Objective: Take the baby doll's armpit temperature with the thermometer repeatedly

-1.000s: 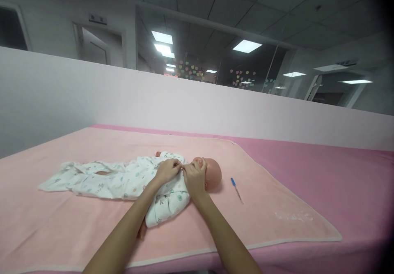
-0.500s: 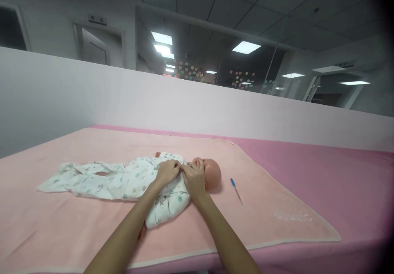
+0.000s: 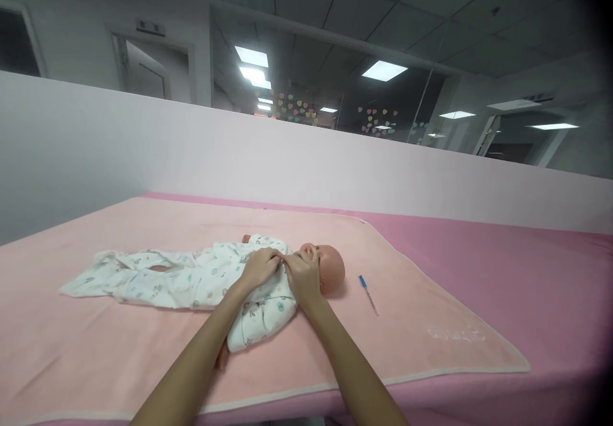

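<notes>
A baby doll [image 3: 332,267] lies on its back on a peach blanket [image 3: 421,298], its head toward the right. It wears a white patterned romper [image 3: 201,282] whose legs stretch out to the left. At the doll's collar, just below the chin, my left hand [image 3: 261,266] and my right hand [image 3: 302,276] meet with fingertips pinched together on the cloth. The exact bit of fabric or fastener between them is hidden by the fingers. My right hand covers part of the doll's neck and lower face.
A thermometer with a blue cap [image 3: 368,293] lies on the blanket right of the doll's head. Pink padding [image 3: 517,273] shows beyond the blanket's edge. A low white wall [image 3: 287,164] runs along the back, with glass above it.
Both hands stay at the collar with almost no movement; the fingers shift very slightly. The whole view has tilted by a small amount.
</notes>
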`<state>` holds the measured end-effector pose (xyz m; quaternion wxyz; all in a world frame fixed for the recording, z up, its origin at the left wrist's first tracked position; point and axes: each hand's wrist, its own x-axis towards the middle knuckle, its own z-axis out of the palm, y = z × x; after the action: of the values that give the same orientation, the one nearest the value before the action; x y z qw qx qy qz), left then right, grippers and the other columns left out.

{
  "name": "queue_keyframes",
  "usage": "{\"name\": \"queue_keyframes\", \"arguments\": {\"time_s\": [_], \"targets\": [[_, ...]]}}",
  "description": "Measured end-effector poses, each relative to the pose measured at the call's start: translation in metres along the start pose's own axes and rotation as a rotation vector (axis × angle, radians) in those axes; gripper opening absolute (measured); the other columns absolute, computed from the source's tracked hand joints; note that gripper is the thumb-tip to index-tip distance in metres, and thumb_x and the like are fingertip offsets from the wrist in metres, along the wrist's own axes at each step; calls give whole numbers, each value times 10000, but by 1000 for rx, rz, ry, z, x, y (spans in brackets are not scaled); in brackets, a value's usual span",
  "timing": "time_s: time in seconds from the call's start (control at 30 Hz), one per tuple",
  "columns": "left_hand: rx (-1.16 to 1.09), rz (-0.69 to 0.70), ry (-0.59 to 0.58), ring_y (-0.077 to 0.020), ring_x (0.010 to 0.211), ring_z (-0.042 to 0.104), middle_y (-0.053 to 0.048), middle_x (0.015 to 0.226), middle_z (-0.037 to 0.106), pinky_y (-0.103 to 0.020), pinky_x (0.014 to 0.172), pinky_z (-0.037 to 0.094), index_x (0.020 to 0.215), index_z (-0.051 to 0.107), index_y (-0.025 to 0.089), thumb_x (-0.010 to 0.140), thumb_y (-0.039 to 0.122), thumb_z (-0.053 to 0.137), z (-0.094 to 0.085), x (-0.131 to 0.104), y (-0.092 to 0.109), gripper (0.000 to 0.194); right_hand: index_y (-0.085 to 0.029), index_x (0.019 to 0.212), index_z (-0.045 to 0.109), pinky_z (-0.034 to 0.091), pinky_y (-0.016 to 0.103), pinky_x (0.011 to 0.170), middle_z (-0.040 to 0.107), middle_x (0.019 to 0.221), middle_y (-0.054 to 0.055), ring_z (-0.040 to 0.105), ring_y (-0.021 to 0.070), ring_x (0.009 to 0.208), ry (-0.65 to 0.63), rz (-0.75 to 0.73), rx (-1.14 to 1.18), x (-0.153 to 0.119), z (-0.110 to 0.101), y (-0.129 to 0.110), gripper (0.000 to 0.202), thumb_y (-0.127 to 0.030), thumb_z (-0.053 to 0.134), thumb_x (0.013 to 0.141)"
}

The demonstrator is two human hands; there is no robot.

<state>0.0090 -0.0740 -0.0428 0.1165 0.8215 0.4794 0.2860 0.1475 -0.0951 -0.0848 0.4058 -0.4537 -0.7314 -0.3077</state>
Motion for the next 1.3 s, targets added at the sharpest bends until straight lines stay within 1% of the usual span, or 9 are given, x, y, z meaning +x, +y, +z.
{"name": "queue_keyframes", "arguments": {"time_s": [0.13, 0.33, 0.5, 0.57, 0.67, 0.8, 0.93, 1.07, 1.3], "targets": [[18, -17, 32, -192, 791, 582, -29, 834, 685, -276, 677, 384, 751, 659, 199, 801, 263, 353, 2, 0, 2, 316, -194, 728, 610, 192, 428, 1004, 626, 645, -9, 497, 139, 707, 0, 27, 21, -1, 1, 0, 223, -133, 442, 860], [16, -18, 39, -185, 748, 594, -25, 792, 693, -264, 653, 383, 831, 687, 216, 788, 317, 436, 4, 1, 1, 273, -210, 774, 619, 157, 459, 1024, 627, 674, -6, 496, 165, 782, -31, 72, 17, -2, -2, -1, 170, -135, 476, 829], [32, -46, 28, -176, 713, 592, -25, 759, 692, -256, 631, 378, 801, 697, 217, 776, 306, 456, 5, 3, 3, 258, -209, 795, 616, 129, 496, 1026, 622, 742, 19, 483, 198, 856, -86, 91, -34, -1, -5, -3, 137, -126, 507, 784], [50, -60, 37, -181, 739, 585, -29, 763, 688, -262, 661, 382, 783, 699, 215, 774, 294, 455, 5, 4, 4, 257, -207, 781, 611, 135, 500, 1021, 611, 745, 23, 480, 200, 864, -94, 95, -69, -1, -5, -4, 126, -143, 503, 793], [87, -86, 117, -214, 875, 545, -39, 846, 675, -298, 772, 376, 742, 703, 222, 775, 309, 453, 5, 4, 4, 267, -201, 761, 600, 158, 501, 1008, 590, 740, 25, 474, 200, 854, -87, 113, -109, -1, -5, -5, 125, -179, 490, 816], [140, -111, 180, -249, 969, 477, -57, 951, 631, -355, 860, 349, 779, 706, 223, 783, 342, 441, 7, 4, 3, 290, -191, 753, 574, 152, 512, 1009, 581, 783, 39, 466, 201, 863, -92, 113, -136, 1, -8, -5, 130, -217, 474, 832], [179, -114, 164, -268, 985, 453, -78, 986, 604, -388, 851, 348, 768, 691, 202, 802, 346, 413, 9, 5, 3, 315, -188, 754, 552, 111, 523, 1026, 591, 780, 36, 468, 198, 874, -94, 82, -120, 2, -8, -6, 112, -186, 468, 828], [174, -123, 127, -274, 986, 451, -74, 995, 606, -414, 856, 336, 752, 677, 206, 812, 329, 398, 9, 6, 3, 311, -194, 758, 558, 95, 523, 1033, 604, 733, 16, 480, 177, 828, -77, 40, -96, 2, -6, -5, 136, -142, 458, 834], [158, -147, 109, -267, 1000, 462, -64, 996, 624, -399, 859, 337, 731, 668, 215, 817, 338, 394, 8, 7, 4, 313, -187, 695, 565, 128, 496, 1023, 599, 644, -3, 488, 156, 741, -41, 8, -139, 1, -1, -3, 216, -133, 436, 860]]}}
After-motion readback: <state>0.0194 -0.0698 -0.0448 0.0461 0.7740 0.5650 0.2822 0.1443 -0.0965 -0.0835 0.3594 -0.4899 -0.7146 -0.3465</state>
